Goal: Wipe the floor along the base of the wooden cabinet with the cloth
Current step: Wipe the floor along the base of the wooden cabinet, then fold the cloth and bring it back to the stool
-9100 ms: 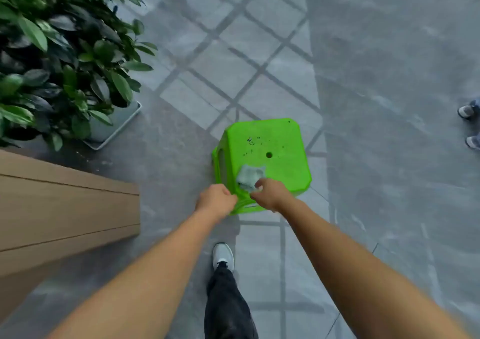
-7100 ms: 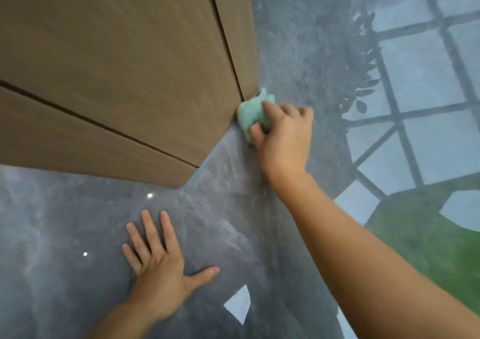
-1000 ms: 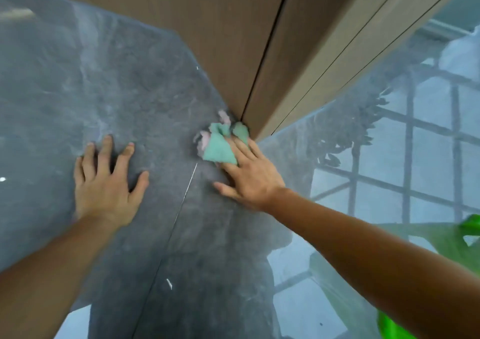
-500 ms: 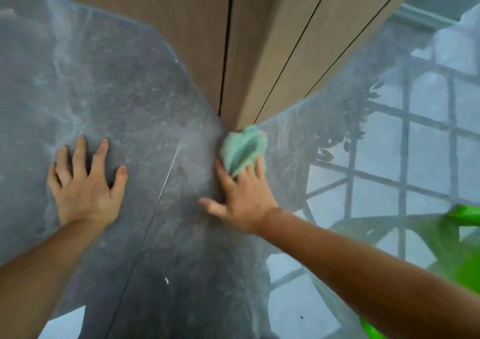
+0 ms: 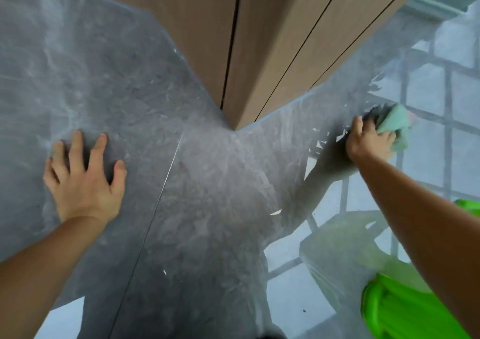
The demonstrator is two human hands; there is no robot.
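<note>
The wooden cabinet (image 5: 259, 39) fills the top middle, its corner meeting the glossy grey floor (image 5: 197, 182) near the centre. My right hand (image 5: 368, 143) presses a crumpled pale green cloth (image 5: 394, 124) on the floor, well to the right of the corner and a little out from the cabinet's right-hand base. My left hand (image 5: 83, 180) lies flat on the floor to the left of the corner, fingers spread, holding nothing.
A bright green plastic stool (image 5: 405, 310) stands at the lower right under my right forearm. The shiny floor reflects a window grid on the right. A thin tile joint (image 5: 161, 195) runs diagonally from the corner toward the lower left.
My right hand has swept the cloth from the cabinet corner out to the right along the cabinet's right side. My left hand stays planted on the floor.
</note>
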